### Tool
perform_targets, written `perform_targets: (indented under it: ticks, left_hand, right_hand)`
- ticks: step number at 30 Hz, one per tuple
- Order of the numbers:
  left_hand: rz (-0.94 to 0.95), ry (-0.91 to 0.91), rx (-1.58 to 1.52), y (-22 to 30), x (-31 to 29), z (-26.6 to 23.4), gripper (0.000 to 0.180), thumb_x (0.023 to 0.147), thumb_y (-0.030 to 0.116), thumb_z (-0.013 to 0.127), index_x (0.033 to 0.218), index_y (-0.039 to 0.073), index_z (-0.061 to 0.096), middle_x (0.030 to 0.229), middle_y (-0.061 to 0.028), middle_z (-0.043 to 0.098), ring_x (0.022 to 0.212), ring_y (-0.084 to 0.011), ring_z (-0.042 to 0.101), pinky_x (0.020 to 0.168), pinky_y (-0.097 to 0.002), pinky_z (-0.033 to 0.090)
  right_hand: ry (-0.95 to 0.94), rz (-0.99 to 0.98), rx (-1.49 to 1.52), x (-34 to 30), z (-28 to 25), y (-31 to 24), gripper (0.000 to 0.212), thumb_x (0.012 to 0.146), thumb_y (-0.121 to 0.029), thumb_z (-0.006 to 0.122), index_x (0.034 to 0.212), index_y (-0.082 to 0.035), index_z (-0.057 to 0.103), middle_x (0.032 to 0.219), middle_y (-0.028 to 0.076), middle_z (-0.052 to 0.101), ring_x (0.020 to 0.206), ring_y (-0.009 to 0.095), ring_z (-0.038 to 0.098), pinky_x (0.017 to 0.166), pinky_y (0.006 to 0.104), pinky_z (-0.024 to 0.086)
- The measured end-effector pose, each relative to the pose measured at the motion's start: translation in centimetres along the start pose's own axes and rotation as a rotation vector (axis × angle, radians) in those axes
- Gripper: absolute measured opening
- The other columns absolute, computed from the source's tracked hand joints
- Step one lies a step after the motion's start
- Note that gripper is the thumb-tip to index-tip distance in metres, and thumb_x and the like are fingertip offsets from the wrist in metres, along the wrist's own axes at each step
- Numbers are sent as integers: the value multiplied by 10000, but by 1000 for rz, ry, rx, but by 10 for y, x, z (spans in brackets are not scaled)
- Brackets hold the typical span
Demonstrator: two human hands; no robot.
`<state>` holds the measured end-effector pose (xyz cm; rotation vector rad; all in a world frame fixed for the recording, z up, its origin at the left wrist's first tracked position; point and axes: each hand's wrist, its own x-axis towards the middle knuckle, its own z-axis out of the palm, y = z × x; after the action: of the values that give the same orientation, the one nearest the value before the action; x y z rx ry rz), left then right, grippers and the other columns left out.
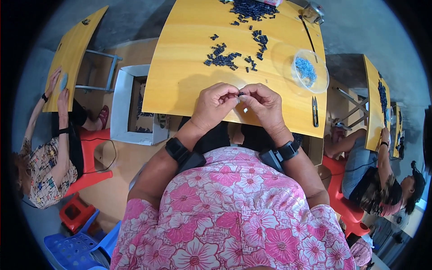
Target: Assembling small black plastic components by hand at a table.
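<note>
Over the front edge of the yellow table [175, 81], my left hand [217, 104] and my right hand [263, 104] meet, both closed in a pinch. A small dark cylindrical piece [241, 93] shows between the fingertips; most of it is covered by them. Beyond my hands lies a loose pile of small dark cylindrical pieces [221, 58], with another scattered group [260, 42] to its right. A clear round bowl [325, 80] on the right holds many tiny blue pieces [306, 71]. Black thread snips [315, 111] lie near the right edge.
A larger heap of dark pieces [254, 9] is at the far edge, near a metal-lidded jar [313, 12] and a thin black rod [308, 36]. An open white box [121, 110] stands left of the table. Other people sit at tables on both sides, on red stools [92, 153].
</note>
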<state>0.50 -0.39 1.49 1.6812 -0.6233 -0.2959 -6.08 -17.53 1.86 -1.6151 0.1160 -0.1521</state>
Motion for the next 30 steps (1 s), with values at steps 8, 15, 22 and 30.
perform_targets:
  ticks: [8, 15, 22, 30]
  left_hand:
    - [-4, 10, -75, -14, 4, 0, 137, 837, 20, 694, 970, -12, 699, 815, -40, 645, 691, -90, 602, 646, -237, 507]
    - [19, 22, -84, -19, 2, 1, 109, 844, 21, 702, 948, -9, 690, 814, -36, 639, 711, -88, 598, 660, -239, 501]
    - [18, -10, -33, -17, 3, 1, 83, 865, 5, 706, 939, -12, 672, 817, 1, 590, 726, -58, 532, 644, -217, 438]
    - [-20, -34, 3, -13, 1, -1, 81, 860, -1, 689, 942, 3, 688, 846, -21, 629, 752, -59, 574, 671, -209, 461]
  right_hand:
    - [3, 22, 31, 1, 3, -8, 111, 884, 40, 678, 992, 15, 688, 909, 33, 667, 807, 88, 641, 720, 232, 536]
    - [0, 60, 30, 3, 4, -8, 116, 873, 44, 688, 983, 7, 696, 898, 35, 667, 793, 83, 635, 708, 228, 529]
    - [22, 59, -55, 3, 4, 5, 86, 868, 12, 699, 952, 3, 706, 873, 32, 687, 779, 81, 632, 702, 227, 521]
    - [406, 111, -398, 11, -30, 11, 92, 816, -73, 715, 886, -15, 707, 870, 105, 708, 815, 179, 688, 762, 304, 536]
